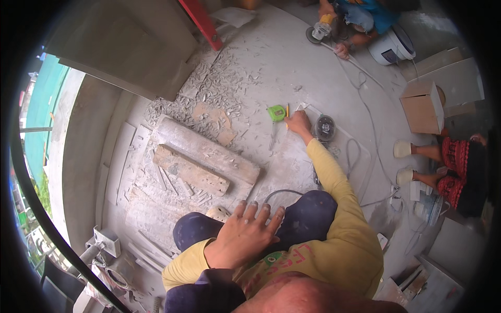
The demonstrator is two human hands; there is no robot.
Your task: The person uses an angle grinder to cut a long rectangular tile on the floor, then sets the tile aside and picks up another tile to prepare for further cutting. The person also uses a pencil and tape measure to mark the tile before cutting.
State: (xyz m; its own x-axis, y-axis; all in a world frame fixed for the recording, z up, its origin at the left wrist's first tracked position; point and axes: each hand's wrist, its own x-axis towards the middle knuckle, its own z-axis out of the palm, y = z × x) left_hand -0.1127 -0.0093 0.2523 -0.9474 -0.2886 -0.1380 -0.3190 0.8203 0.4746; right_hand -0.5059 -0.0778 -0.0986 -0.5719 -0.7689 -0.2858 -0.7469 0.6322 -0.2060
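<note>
My left hand (243,233) is held above my lap between my bent knees, fingers stretched out and slightly apart, with nothing in it. My right hand (298,123) reaches forward to the floor. Its fingers are curled near a small pale piece (302,106), and what they grip is hidden. Just left of those fingers is a thin yellow pencil-like stick (287,109). A green tape measure (276,112) lies beside that. A slim metal tool (272,136) rests below the tape measure. To the right of my hand stands a round black-faced power tool (324,128).
Two long blocks, one wide (209,151) and one narrow (190,169), lie front left among chips (209,83). A co-worker (360,21) holds an angle grinder (319,31) near a white bucket (392,46). Cables (368,112), a cardboard box (421,107) and another person's legs (433,161) are right.
</note>
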